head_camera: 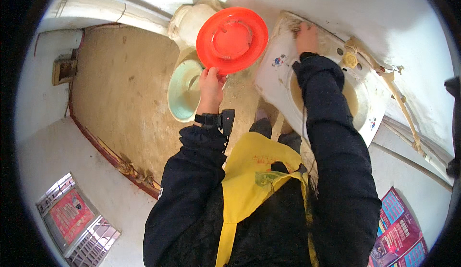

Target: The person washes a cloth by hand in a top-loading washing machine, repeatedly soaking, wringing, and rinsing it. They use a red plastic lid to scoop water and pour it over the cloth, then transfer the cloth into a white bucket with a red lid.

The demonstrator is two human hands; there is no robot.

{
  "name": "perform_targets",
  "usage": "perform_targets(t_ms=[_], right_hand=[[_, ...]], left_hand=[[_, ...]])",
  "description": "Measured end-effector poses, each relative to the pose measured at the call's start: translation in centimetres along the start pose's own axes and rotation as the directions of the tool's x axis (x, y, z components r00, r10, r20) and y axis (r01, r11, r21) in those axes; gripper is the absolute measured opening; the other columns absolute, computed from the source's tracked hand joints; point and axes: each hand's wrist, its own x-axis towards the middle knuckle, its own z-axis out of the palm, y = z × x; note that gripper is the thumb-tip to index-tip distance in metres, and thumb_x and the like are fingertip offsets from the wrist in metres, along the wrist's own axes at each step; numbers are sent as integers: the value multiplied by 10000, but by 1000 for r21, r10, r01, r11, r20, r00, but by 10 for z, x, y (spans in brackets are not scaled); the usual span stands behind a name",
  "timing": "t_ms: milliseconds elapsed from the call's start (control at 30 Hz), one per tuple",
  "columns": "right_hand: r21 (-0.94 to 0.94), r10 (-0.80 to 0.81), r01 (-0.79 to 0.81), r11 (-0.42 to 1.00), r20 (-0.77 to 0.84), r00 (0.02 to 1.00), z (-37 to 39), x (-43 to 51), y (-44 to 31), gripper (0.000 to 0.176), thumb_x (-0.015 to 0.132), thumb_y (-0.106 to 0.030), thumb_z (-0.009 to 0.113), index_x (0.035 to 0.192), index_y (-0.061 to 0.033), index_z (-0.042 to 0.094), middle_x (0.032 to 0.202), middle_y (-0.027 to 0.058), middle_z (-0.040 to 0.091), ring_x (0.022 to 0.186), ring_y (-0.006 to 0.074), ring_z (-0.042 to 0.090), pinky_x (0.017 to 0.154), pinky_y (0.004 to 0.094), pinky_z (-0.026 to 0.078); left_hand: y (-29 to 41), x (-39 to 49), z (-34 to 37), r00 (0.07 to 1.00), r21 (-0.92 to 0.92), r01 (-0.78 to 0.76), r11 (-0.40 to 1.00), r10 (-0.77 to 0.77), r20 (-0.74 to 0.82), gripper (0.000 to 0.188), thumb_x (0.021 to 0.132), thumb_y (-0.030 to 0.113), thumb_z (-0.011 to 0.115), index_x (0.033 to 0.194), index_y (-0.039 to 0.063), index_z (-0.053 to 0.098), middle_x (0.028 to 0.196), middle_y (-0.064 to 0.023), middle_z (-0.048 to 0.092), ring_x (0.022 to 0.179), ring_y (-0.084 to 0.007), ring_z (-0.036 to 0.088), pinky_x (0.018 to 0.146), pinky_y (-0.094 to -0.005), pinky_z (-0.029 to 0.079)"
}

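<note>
My left hand [211,91] grips the rim of a red plastic basin or lid [234,38], round with a raised ring and dark marks on its face. Below and left of it, a pale green bucket [184,90] stands on the floor, with some murky liquid in it. My right hand [307,39] reaches over the white ceramic washbasin [275,76] to its back left corner, where it touches or holds something dark and bristly; its fingers are partly hidden. Brownish water [351,95] lies in the washbasin's bowl, partly covered by my right sleeve.
A corroded tap [350,59] and crusted pipe [399,103] run along the wall at the right. A stained pale container [191,23] stands behind the bucket. My feet are on the dirty floor [122,86] between bucket and washbasin. A yellow apron [248,191] hangs before me.
</note>
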Motion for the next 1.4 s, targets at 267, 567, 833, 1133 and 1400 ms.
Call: perform_targets(t_ms=[267, 567, 833, 1133, 1400], right_hand=[[-137, 347, -355, 925, -83, 934, -17, -5, 32, 350, 798, -124, 600, 1139, -70, 543, 1138, 253, 520, 1014, 417, 556, 850, 465, 478], [70, -206, 207, 976, -30, 978, 9, 16, -56, 346, 837, -127, 584, 1181, -166, 577, 1107, 167, 524, 994, 379, 560, 827, 446, 494], [-226, -297, 398, 889, 376, 878, 28, 44, -76, 289, 820, -310, 587, 1046, -167, 698, 1179, 171, 516, 969, 384, 607, 827, 482, 513], [-9, -452, 521, 854, 485, 749, 17, -54, -95, 249, 816, -284, 577, 927, -105, 708, 1063, 214, 551, 799, 418, 622, 738, 484, 525], [303, -660, 588, 750, 399, 636, -7, -145, -95, 173, 801, -166, 595, 953, -160, 677, 979, 163, 526, 782, 375, 567, 690, 471, 504]], left_hand=[[-8, -4, -11, 999, -69, 24, 997, -26, -26, 126, 873, 96, 551, 989, 57, 520, 874, -35, 603, 695, -128, 554, 596, -263, 443], [5, -10, -34, 995, -109, -38, 993, 27, -95, 133, 873, 108, 569, 985, 48, 531, 838, -26, 598, 684, -114, 551, 607, -246, 430], [-2, -14, -55, 990, -61, -60, 996, 52, -134, 143, 857, 110, 588, 965, 25, 549, 808, -37, 589, 643, -110, 525, 575, -244, 424], [-5, -23, -64, 978, -98, -97, 991, 76, -194, 199, 845, 102, 593, 997, -15, 539, 840, -63, 597, 644, -129, 544, 552, -258, 432], [-8, -51, -66, 968, -166, -162, 973, 124, -219, 164, 854, 86, 580, 990, 5, 537, 843, -52, 598, 671, -132, 537, 579, -260, 425]])
